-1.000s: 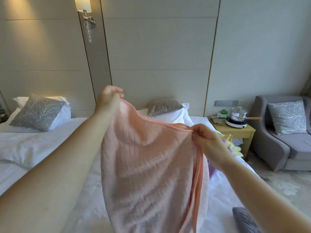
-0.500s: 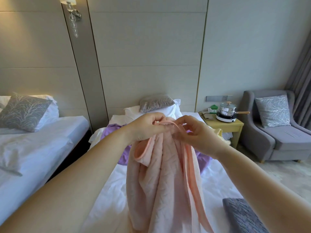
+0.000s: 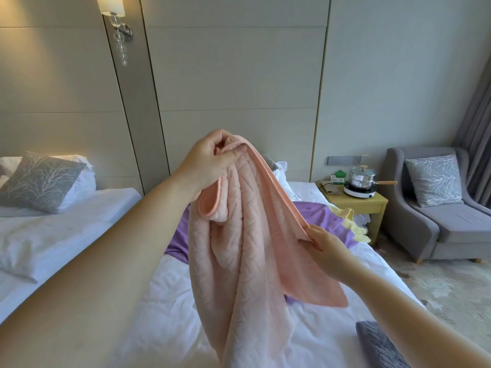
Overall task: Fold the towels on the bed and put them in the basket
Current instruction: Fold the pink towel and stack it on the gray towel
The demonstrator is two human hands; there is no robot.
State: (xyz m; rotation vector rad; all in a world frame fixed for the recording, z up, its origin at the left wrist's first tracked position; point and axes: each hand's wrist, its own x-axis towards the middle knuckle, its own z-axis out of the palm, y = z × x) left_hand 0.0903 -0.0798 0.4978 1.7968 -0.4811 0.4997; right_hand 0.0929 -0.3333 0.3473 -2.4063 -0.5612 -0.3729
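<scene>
A pink quilted towel (image 3: 247, 251) hangs bunched in the air over the white bed (image 3: 164, 301). My left hand (image 3: 212, 160) grips its gathered top corners up high. My right hand (image 3: 322, 247) pinches the towel's right edge lower down, pulling it out to the side. Behind the pink towel a purple towel (image 3: 321, 216) and a pale yellow towel (image 3: 350, 221) lie spread on the bed. A folded grey towel (image 3: 377, 343) lies at the bed's near right. No basket is in view.
A second bed (image 3: 53, 229) with a grey patterned pillow (image 3: 39, 181) stands to the left. To the right are a yellow bedside table (image 3: 356, 203) carrying a steel pot (image 3: 361, 176) and a grey armchair (image 3: 446, 216). Marbled floor lies between.
The two hands met at the towel's top corners; now my left hand holds both corners raised, and my right hand has slid down the right edge and drawn it outward.
</scene>
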